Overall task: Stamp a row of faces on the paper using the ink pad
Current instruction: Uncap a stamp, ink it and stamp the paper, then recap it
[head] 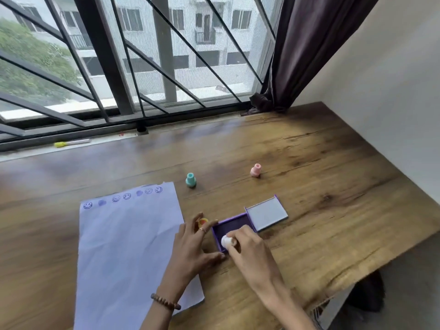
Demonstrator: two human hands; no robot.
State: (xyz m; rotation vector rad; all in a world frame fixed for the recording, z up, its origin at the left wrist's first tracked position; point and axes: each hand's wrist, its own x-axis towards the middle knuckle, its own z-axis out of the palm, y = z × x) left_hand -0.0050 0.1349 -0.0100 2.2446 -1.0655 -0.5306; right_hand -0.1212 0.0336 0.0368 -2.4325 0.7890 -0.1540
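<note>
A white sheet of paper [128, 248] lies on the wooden table with a row of several purple face stamps [123, 197] along its top edge. The purple ink pad [232, 226] sits open to the right of the paper, its lid [266, 216] folded back. My right hand [247, 251] grips a white stamp [226, 241] and presses it onto the pad. My left hand [192, 246] rests flat with fingers spread against the pad's left side. A yellow stamp [202, 221] stands just behind its fingers.
A teal stamp [191, 179] and a pink stamp [256, 170] stand farther back on the table. A yellow-handled tool [69, 143] lies on the window sill. The table's right edge runs diagonally beside the wall, and a dark curtain [297, 55] hangs at the corner.
</note>
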